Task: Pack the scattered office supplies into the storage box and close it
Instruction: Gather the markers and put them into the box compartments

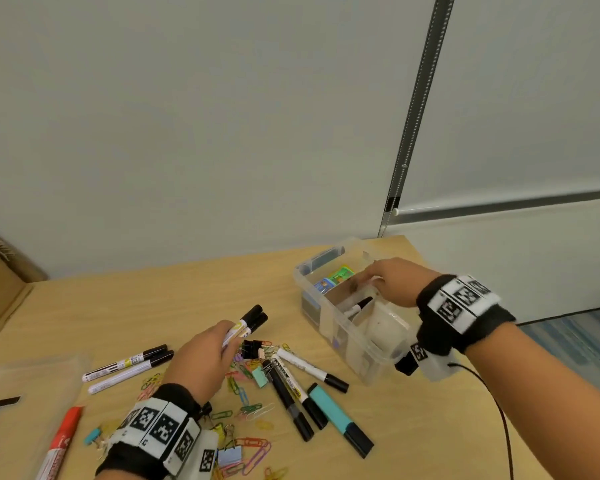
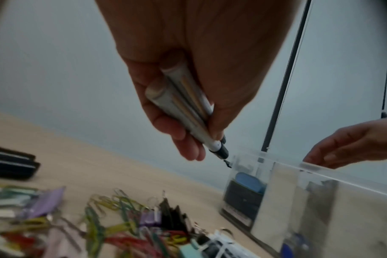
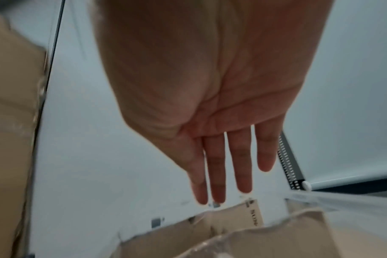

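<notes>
packing is underway but looks far from finished: the clear storage box (image 1: 343,327) stands open on the far right of the surface (image 1: 118,313), with a marker (image 1: 359,305), a blue-and-green packet (image 1: 336,277) and a few other things already inside. no lid can be made out for certain, so closing is not yet done. most supplies are still out: several markers (image 1: 129,367) to the left, more markers with a teal highlighter (image 1: 340,419) in the middle, a red marker (image 1: 61,445) at the near left, and coloured paper clips (image 1: 246,393) and binder clips (image 1: 253,348) scattered between them.

the left hand (image 1: 201,362) hovers above the clip pile, its fingers (image 2: 179,132) curled round two black-capped markers (image 1: 248,323), caps pointing toward the box. judging by that, these go in next. the right hand (image 1: 395,280) is over the box's far end, fingers (image 3: 219,165) straight and slightly spread, holding nothing; whether the tips touch anything inside, i cannot tell.
</notes>
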Demonstrator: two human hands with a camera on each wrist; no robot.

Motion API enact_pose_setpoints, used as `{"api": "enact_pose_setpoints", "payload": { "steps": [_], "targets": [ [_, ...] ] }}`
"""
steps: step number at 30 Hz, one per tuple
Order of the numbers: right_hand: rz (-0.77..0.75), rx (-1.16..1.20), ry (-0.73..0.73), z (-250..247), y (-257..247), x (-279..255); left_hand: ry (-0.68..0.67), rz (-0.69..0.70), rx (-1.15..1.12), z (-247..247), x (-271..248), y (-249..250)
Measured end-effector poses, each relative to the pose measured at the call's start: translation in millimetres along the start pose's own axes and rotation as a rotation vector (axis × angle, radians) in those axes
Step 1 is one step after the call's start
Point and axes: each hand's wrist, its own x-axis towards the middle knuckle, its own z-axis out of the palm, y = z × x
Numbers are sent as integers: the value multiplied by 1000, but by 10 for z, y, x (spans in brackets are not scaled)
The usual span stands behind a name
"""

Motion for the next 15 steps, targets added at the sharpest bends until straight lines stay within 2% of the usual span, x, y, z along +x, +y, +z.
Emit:
{"api": "enact_pose_setpoints", "payload": {
  "steps": [2, 7, 11, 15],
  "targets": [
    [51, 52, 93, 107, 170, -154, 20, 28, -64, 26, -45, 143],
    [326, 90, 283, 529, 401, -316, 96, 181, -154, 17, 13, 752],
    [313, 142, 479, 825, 435, -290, 132, 275, -86, 49, 247, 1368],
    [277, 149, 551, 876, 477, -273, 33, 314, 201, 167, 582, 1812]
  ]
}}
